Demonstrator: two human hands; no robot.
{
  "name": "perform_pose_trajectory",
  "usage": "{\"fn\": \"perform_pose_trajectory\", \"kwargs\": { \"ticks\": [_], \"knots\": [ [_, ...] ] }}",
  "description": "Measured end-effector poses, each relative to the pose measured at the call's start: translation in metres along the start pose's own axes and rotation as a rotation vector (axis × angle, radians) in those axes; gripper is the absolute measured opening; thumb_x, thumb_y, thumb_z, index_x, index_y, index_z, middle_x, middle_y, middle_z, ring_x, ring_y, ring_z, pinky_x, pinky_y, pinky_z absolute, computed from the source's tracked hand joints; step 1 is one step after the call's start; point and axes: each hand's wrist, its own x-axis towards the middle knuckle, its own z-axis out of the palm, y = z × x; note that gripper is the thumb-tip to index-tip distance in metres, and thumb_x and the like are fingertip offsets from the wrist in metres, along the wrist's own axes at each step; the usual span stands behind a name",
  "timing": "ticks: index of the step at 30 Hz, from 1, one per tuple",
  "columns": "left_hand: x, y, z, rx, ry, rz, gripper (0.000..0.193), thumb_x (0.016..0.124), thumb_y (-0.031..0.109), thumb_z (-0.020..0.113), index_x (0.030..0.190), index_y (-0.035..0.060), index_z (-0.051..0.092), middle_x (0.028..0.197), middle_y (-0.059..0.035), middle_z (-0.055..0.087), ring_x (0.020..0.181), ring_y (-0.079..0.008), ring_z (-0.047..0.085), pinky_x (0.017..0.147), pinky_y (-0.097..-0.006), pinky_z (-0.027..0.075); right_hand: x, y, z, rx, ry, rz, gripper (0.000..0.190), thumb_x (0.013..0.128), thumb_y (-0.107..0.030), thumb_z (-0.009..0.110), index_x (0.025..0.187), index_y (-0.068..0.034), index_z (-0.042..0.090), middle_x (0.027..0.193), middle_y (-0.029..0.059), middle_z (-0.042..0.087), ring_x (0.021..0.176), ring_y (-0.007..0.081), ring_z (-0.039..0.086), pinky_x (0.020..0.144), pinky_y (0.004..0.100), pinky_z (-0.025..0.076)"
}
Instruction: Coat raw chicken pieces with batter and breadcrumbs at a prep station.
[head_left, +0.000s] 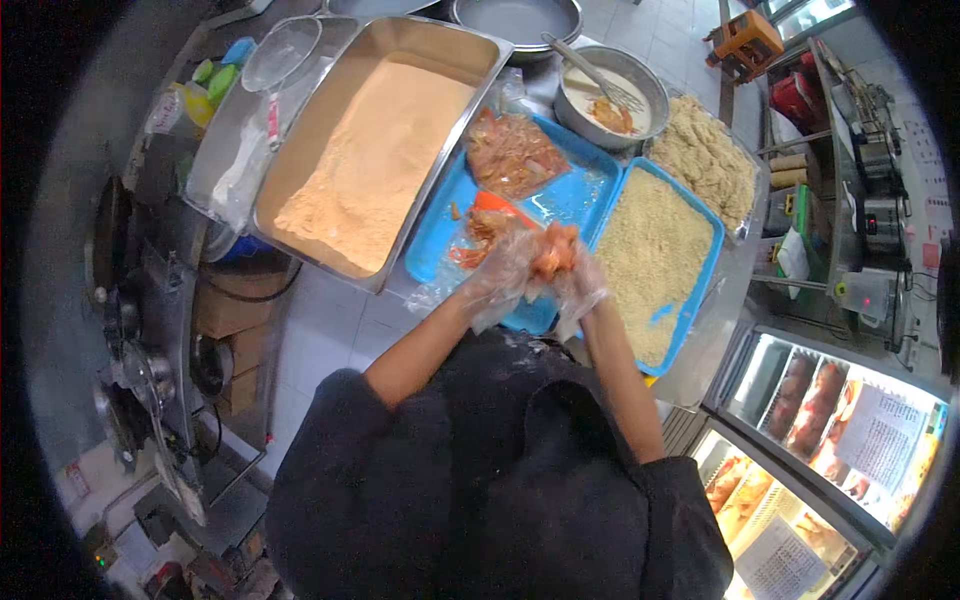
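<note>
Both hands wear clear plastic gloves and meet over the near end of a blue tray (427, 247). Between the fingers of my left hand (506, 262) and my right hand (585, 281) is a piece of raw marinated meat (555, 251), orange-pink and wet. Just beyond the left hand lies an orange-rimmed plastic bag (499, 204) with more marinated meat (484, 225) at its mouth. Farther up the tray rests a clear bag of marinated meat (516, 154). My hands partly hide the tray's near end.
Left stands a deep steel pan of orange-tinted flour (375, 165). Right lies a blue tray of breadcrumbs (652, 240), with a heap of coarser crumbs (705, 150) behind it. A steel bowl (660, 112) holds pale batter, a whisk (600, 75) and a coated piece. Lit display fridges (720, 431) stand lower right.
</note>
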Motion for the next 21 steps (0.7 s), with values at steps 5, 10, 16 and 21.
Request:
{"fn": "perform_pose_trajectory", "kwargs": {
  "ticks": [5,10,16,21],
  "knots": [
    [0.029,0.011,-0.056,-0.13,-0.082,0.076,0.028,0.089,0.034,0.052,0.096,0.0082,0.058,0.078,-0.0038,0.059,0.069,-0.0149,0.057,0.061,-0.0253,0.046,0.09,-0.092,-0.008,0.323,-0.795,-0.297,0.021,0.089,-0.017,0.044,0.102,-0.005,0.056,0.1,0.0103,0.058,0.087,0.021,0.055,0.073,0.0268,0.049],
    [0.011,-0.002,-0.122,1.707,0.188,0.037,0.039,0.08,0.025,0.058,0.109,0.0007,0.048,0.095,-0.0166,0.06,0.075,-0.0313,0.06,0.068,-0.0402,0.051,0.048,-0.136,0.05,0.25,-0.19,-0.362,0.037,0.089,-0.031,0.045,0.119,-0.008,0.046,0.111,0.0151,0.052,0.089,0.0275,0.057,0.071,0.0292,0.051],
    [-0.013,-0.021,-0.094,1.715,0.359,0.243,0.047,0.07,0.029,0.067,0.107,0.0024,0.054,0.118,-0.0205,0.051,0.104,-0.0329,0.053,0.088,-0.0388,0.045,0.029,-0.075,-0.026,0.012,0.062,-0.284,0.063,0.087,-0.045,0.051,0.134,-0.009,0.03,0.121,0.0184,0.048,0.091,0.0281,0.06,0.073,0.0335,0.052],
    [0.009,-0.047,-0.117,1.739,0.358,0.158,0.035,0.071,0.026,0.067,0.097,0.0037,0.059,0.099,-0.0195,0.06,0.089,-0.0336,0.059,0.077,-0.0404,0.049,-0.017,-0.009,-0.062,-0.082,0.175,-0.145,0.051,0.091,-0.04,0.047,0.126,-0.003,0.04,0.118,0.0154,0.054,0.089,0.0232,0.06,0.074,0.0323,0.053]
  ]
}}
